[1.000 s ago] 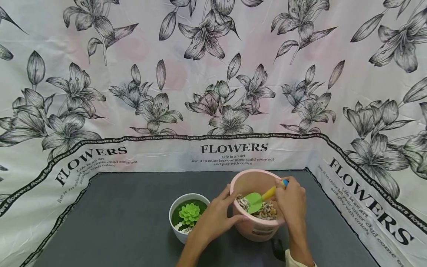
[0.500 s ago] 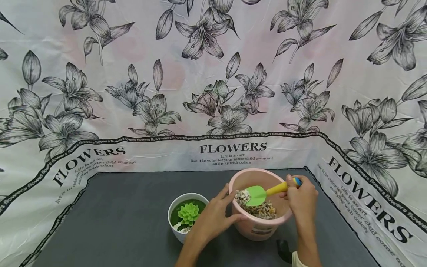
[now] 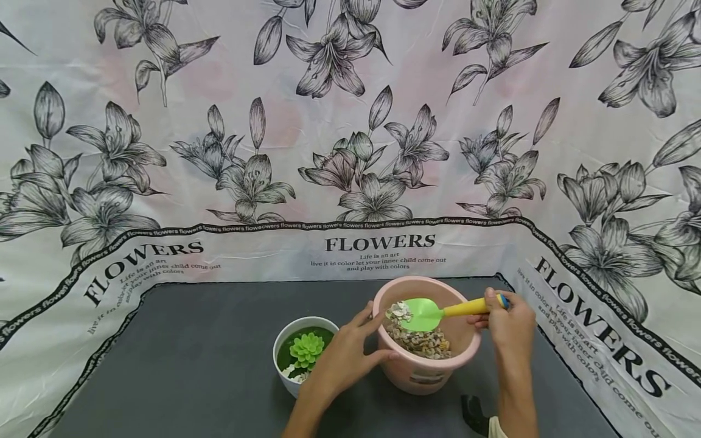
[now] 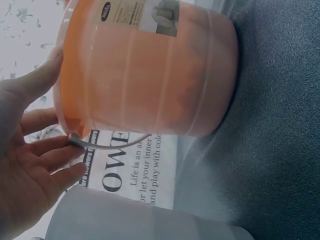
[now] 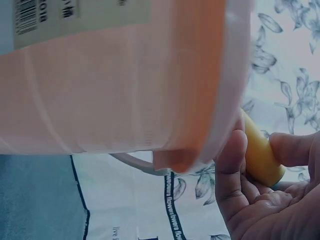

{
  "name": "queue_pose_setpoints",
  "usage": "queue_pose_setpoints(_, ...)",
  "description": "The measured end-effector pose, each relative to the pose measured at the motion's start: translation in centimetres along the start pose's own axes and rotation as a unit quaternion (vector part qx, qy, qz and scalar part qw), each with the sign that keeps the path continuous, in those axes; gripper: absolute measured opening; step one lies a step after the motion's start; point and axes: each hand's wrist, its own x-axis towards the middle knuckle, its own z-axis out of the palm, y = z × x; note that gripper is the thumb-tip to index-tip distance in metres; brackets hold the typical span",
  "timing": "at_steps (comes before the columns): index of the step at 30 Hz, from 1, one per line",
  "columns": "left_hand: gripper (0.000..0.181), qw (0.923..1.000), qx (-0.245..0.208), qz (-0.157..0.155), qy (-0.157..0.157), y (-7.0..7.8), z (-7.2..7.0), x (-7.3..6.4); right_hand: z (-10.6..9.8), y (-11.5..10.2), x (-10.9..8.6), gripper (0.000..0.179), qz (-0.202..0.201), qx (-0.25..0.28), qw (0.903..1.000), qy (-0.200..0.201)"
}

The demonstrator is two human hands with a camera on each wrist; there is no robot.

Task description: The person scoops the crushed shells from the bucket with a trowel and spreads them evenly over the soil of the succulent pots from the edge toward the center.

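My left hand [image 3: 342,359] holds the left side of the rim of a pink bucket [image 3: 424,377], thumb at the front and fingers spread round the back. In the bucket lies a heap of small mixed pebbles [image 3: 424,342]. My right hand [image 3: 510,319] grips the yellow handle [image 5: 262,155] of a toy shovel over the right rim. Its green blade [image 3: 423,314] is inside the bucket, above the pebbles, with whitish stones at its tip. In the left wrist view, the bucket's wire handle [image 4: 112,146] hangs beside my fingers.
A white pot [image 3: 286,380] with a green artificial succulent [image 3: 308,348] and white stones stands left of my left hand. A black curved object [image 3: 472,412] lies by my right forearm. The dark grey tabletop [image 3: 191,359] meets a flower-printed cloth [image 3: 378,252] at the back and sides.
My right hand has moved right, drawing the shovel's handle out over the right rim and raising its blade from the pebbles. My left hand stays at the bucket's rim.
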Motion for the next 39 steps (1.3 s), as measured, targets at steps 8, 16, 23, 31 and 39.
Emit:
queue_pose_setpoints(8, 0.072, 0.9995, -0.031, 0.002, -0.005, -1.1, -0.5, -0.1, -1.0, -1.1, -0.3, 0.047, 0.028, 0.060, 0.9978, -0.005)
queue_pose_setpoints(16, 0.079, 0.9981, -0.050, -0.004, -0.036, -1.4, -1.6, -0.1, -1.2, -2.6, -0.9, 0.029, 0.033, 0.128, 0.9912, -0.012)
queue_pose_setpoints(23, 0.087, 0.9972, -0.061, -0.010, -0.041, -1.8, -4.0, -1.3, -0.3, -3.5, -1.7, 0.027, -0.001, 0.134, 0.9903, -0.038)
queue_pose_setpoints(31, 0.099, 0.9953, -0.053, -0.041, -0.070, -4.0, -7.7, -3.7, 1.8, -3.8, -3.1, 0.027, -0.011, 0.142, 0.9861, -0.086)
queue_pose_setpoints(39, 0.121, 0.9948, -0.070, -0.023, -0.071, -7.4, -9.7, -6.2, 4.5, -3.9, -4.5, 0.036, -0.010, 0.116, 0.9845, -0.131)
